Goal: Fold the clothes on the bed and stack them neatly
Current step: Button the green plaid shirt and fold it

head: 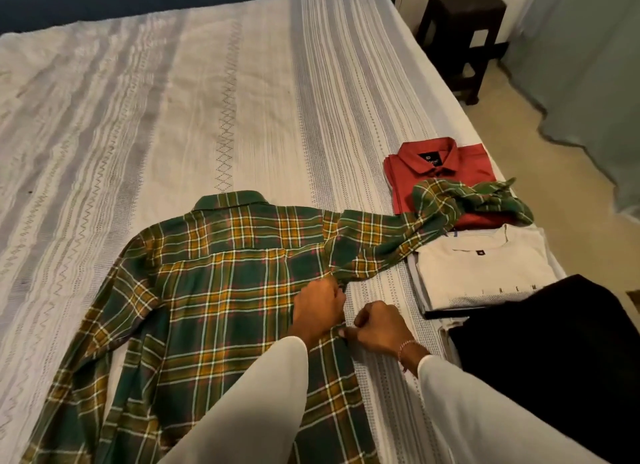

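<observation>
Nearest the camera, two pale-sleeved forearms reach over the bed [242,100]. The right hand [381,328], with a thread band at the wrist, pinches the right side edge of the plaid shirt [221,290] between thumb and curled fingers; the left hand [318,306], just beside it and slightly farther up the same edge, has its fingers curled round the cloth near the armpit seam. The plaid shirt lies spread back-up on the striped cover, collar pointing away, its left sleeve trailing down along the body and its right sleeve [443,214] stretched out sideways, the cuff end bunched on top of the red shirt [440,173]. In my judgement this shirt is at the opening step of folding: it is laid flat but no panel or sleeve has yet been turned in. To the right, close by, a dark garment [554,342] lies at the bed's edge; whether it is folded cannot be told from this view. Just beyond it sits a white T-shirt [485,266], folded into a neat rectangle, apparently resting on further folded pieces whose edges show beneath. Beyond that lies the red shirt, folded with its collar up, apart from the white pile rather than on it. Judged on this evidence, at least two items are finished; the plaid shirt remains to be folded, and gathering the separate pieces into one stack appears outstanding. A dark stool [464,31] stands on the floor past the bed's far corner.
</observation>
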